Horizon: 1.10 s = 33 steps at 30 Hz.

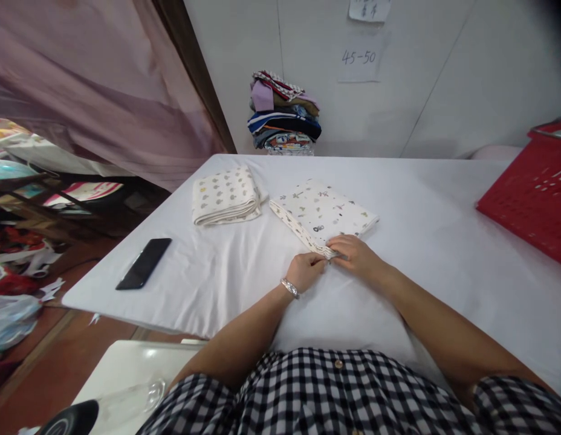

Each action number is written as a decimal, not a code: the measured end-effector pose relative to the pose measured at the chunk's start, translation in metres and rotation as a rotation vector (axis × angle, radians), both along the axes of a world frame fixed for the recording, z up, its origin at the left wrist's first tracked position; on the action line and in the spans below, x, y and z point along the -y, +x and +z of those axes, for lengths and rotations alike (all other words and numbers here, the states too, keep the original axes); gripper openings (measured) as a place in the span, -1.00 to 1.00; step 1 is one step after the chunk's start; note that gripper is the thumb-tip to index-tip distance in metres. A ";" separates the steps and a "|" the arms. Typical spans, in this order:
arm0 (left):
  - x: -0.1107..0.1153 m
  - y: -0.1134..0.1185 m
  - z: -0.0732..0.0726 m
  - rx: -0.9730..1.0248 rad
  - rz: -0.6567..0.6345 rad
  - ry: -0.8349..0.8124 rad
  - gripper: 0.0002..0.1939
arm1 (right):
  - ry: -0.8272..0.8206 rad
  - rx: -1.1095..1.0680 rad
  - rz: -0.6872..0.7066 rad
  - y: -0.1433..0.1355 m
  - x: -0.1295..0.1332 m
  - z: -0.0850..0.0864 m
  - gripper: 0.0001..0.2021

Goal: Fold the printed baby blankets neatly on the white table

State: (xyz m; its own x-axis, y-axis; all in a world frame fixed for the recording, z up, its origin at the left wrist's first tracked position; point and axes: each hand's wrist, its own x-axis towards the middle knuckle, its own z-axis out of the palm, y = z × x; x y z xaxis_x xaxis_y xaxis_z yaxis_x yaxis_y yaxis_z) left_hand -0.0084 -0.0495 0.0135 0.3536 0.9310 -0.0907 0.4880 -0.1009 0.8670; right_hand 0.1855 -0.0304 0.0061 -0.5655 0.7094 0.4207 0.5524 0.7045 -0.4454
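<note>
A folded white cloth [323, 208] with small printed figures lies at an angle on the white-covered table [421, 199]. At its near corner, my left hand [306, 270] pinches the layered edge between thumb and fingers. My right hand [353, 254] grips the same corner from the right, its fingers over the top and thumb below. Both hands are close together, almost touching. Farther left sits a second folded cloth [226, 192], cream with a grey repeated print, and neither hand touches it.
A black phone [144, 264] lies near the table's left edge. A red plastic basket [529, 187] stands at the right. Behind the table rises a stack of folded clothes [285, 115] against the wall. A pink curtain [103, 78] hangs at the left, above a white stool [135, 368].
</note>
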 end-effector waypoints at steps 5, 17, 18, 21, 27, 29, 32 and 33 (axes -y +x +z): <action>-0.002 -0.004 -0.003 -0.039 0.057 0.170 -0.79 | -0.056 -0.080 -0.068 0.002 -0.002 -0.001 -0.80; -0.022 0.004 -0.007 -0.388 -0.103 0.757 -0.73 | 0.004 -0.012 0.030 0.004 -0.004 0.010 -0.77; -0.023 0.005 -0.008 -0.395 -0.100 0.763 -0.77 | 0.005 -0.013 0.036 0.007 -0.005 0.011 -0.77; -0.021 0.004 -0.009 -0.424 -0.095 0.802 -0.82 | 0.011 -0.059 -0.045 0.022 -0.011 0.012 -0.75; -0.014 0.001 -0.008 -0.453 -0.125 0.872 -0.85 | -0.181 -0.255 -0.451 0.061 -0.020 0.003 -0.77; -0.012 -0.001 -0.007 -0.458 -0.129 0.879 -0.84 | -0.182 -0.322 -0.563 0.071 -0.023 -0.001 -0.77; -0.009 -0.004 -0.005 -0.461 -0.167 0.882 -0.81 | -0.196 -0.438 -0.711 0.083 -0.028 -0.009 -0.72; -0.009 -0.005 -0.004 -0.462 -0.182 0.885 -0.80 | -0.220 -0.476 -0.754 0.088 -0.030 -0.011 -0.69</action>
State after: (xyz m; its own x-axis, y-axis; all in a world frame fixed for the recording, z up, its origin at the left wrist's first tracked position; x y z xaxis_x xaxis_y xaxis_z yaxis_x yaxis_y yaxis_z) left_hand -0.0138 -0.0409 0.0092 0.6014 0.6657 0.4417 0.6700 -0.7214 0.1751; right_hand 0.2731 -0.0006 -0.0048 0.2782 0.9117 0.3022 0.5550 0.1041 -0.8253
